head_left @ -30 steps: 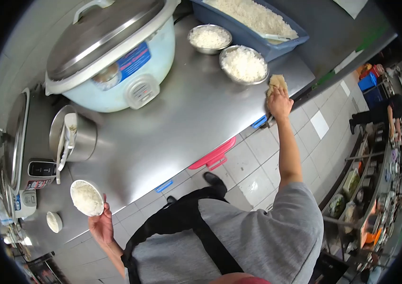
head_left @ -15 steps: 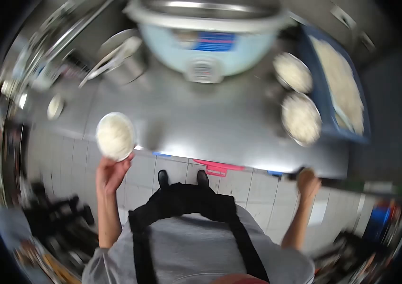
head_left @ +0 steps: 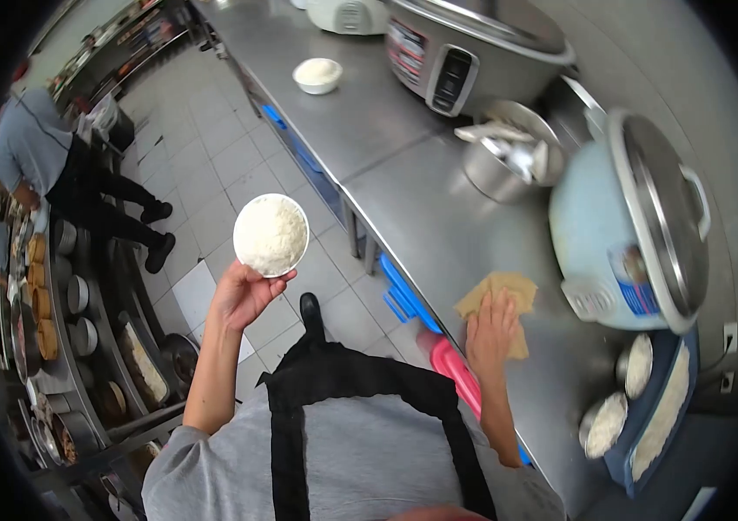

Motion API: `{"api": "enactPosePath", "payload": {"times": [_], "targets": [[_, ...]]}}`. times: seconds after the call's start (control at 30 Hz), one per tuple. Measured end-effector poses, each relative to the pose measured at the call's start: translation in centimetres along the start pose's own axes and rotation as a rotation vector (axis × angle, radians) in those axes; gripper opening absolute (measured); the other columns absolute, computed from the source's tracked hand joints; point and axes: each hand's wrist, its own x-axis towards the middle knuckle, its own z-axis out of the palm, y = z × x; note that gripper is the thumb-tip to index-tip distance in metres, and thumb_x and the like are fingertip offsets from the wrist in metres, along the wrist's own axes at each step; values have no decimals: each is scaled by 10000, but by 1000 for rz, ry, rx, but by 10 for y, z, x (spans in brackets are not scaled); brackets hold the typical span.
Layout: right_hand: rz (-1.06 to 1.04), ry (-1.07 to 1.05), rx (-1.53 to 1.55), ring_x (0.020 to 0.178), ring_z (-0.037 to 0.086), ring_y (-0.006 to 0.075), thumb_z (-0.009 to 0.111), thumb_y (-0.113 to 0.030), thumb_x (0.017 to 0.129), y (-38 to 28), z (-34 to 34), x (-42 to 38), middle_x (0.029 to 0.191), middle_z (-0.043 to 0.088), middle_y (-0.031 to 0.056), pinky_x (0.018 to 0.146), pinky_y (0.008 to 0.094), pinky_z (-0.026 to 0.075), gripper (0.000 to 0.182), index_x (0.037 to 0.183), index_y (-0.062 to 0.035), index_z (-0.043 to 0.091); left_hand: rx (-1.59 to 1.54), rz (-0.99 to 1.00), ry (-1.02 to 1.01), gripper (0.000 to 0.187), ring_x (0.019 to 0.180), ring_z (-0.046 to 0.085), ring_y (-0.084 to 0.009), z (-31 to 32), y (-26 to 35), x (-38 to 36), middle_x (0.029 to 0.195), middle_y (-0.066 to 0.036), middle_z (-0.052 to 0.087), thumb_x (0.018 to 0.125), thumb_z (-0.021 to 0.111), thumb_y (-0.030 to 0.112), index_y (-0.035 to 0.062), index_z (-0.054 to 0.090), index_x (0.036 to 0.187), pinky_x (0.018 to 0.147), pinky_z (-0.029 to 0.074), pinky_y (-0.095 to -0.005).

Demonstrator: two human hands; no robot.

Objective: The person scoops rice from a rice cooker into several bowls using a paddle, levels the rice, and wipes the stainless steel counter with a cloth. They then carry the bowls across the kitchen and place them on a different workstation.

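My left hand (head_left: 251, 295) is closed on the rim of a white bowl (head_left: 239, 252), holding it out over the tiled floor left of the counter. White cooked rice (head_left: 273, 233) is heaped in it. On the steel counter, my right hand (head_left: 492, 328) lies with fingers stretched over a tan cloth (head_left: 516, 291), pressing it to the surface. The cloth spreads out past the fingers on both sides. Beyond it stands a pale blue rice cooker (head_left: 582, 226) with its lid on.
Another white bowl (head_left: 317, 84) of rice, a grey cooker (head_left: 412, 61) and a metal pot (head_left: 490, 174) with utensils stand along the counter. Two metal bowls (head_left: 603, 425) of rice sit beside a blue tub (head_left: 619, 464). At left, a person (head_left: 34, 139) stands by shelves.
The view has turned left, bringing the other person into sight. My right hand has gone from the counter's front edge onto its top with the cloth. My left hand still holds the bowl.
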Motion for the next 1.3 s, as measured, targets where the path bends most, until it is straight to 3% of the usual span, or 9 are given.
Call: {"api": "enactPosePath", "payload": {"times": [0.2, 0.3, 0.4, 0.43, 0.53, 0.57, 0.67, 1.03, 1.3], "targets": [[-349, 100, 39, 1285, 286, 366, 542, -237, 817, -105, 63, 196, 1385, 351, 152, 1022, 540, 234, 444, 1213, -39, 516, -24, 136, 123, 664, 920, 585, -391, -75, 91, 23, 1206, -237, 465, 687, 428, -73, 26, 279, 1327, 703, 541, -346], [-134, 86, -130, 1262, 341, 337, 577, -209, 787, -162, 29, 282, 1309, 452, 145, 988, 519, 301, 316, 1046, -35, 628, -51, 156, 72, 676, 932, 583, -396, -93, 134, 38, 1213, -242, 461, 703, 427, -92, 46, 255, 1342, 709, 543, -354], [-71, 135, 279, 1159, 468, 347, 596, -203, 758, -206, 36, 351, 1234, 524, 125, 878, 495, 414, 234, 902, -41, 683, -110, 178, 63, 698, 945, 582, -406, -104, 173, 63, 1229, -251, 447, 716, 433, -105, 85, 229, 1356, 712, 546, -370], [-62, -9, 509, 1030, 563, 364, 570, -143, 798, -215, 51, 374, 1200, 541, 155, 768, 449, 493, 317, 1105, -70, 597, -115, 180, 92, 700, 944, 583, -407, -103, 184, 72, 1228, -250, 448, 719, 437, -103, 91, 226, 1358, 710, 547, -371], [506, -729, 1994, 969, 587, 389, 519, -92, 850, -242, 86, 423, 1205, 507, 233, 744, 428, 524, 467, 1300, -108, 396, -116, 156, 97, 689, 941, 583, -411, -109, 219, 109, 1217, -242, 460, 729, 442, -98, 101, 229, 1354, 691, 536, -373], [403, -773, 2110, 1020, 561, 403, 457, -44, 887, -250, 91, 431, 1216, 472, 278, 797, 415, 531, 572, 1387, -150, 200, -114, 160, 77, 670, 934, 584, -415, -112, 230, 124, 1210, -244, 466, 732, 438, -97, 85, 243, 1347, 689, 533, -371], [242, -868, 2240, 1052, 537, 427, 433, -16, 889, -263, 107, 464, 1246, 450, 270, 823, 416, 531, 565, 1393, -151, 215, -116, 164, 44, 646, 924, 588, -411, -122, 271, 170, 1198, -240, 476, 736, 439, -93, 73, 265, 1336, 683, 530, -365], [514, -866, 2073, 1008, 566, 416, 454, 51, 836, -346, 108, 570, 1212, 472, 269, 792, 402, 554, 608, 1379, -127, 247, -170, 272, 140, 687, 940, 588, -411, -161, 438, 302, 1226, -225, 462, 742, 437, -86, 156, 231, 1351, 688, 536, -370], [679, -752, 1992, 951, 577, 444, 444, 77, 720, -477, 133, 699, 1167, 503, 255, 763, 414, 559, 617, 1304, -95, 343, -94, 442, 186, 602, 931, 597, -386, -231, 588, 382, 1177, -218, 502, 753, 425, -78, 61, 298, 1324, 693, 532, -357]]}}
